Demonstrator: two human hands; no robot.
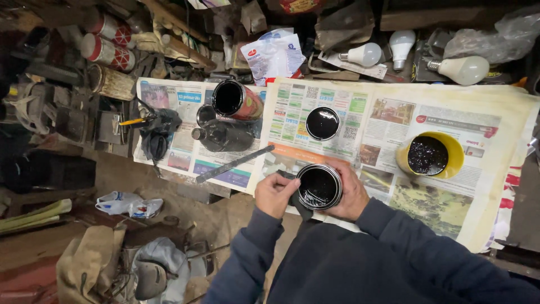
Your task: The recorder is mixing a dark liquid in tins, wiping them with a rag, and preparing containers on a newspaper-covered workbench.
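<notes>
**Open tin of black paint, wiped at the rim**

Head view: cluttered workshop, tabletop (506, 169) spread with newspaper. Near edge: open paint tin (319, 187), steadied by right hand (350, 194), fingers wrapped around its side. Left hand (274, 194) pinching a dark rag (298, 200) against the rim. Lid (323, 123) already off, lying beyond; yellow tub (430, 155) already filled with black. Hard to tell how clean the rim is; left fingertips hidden.
</notes>
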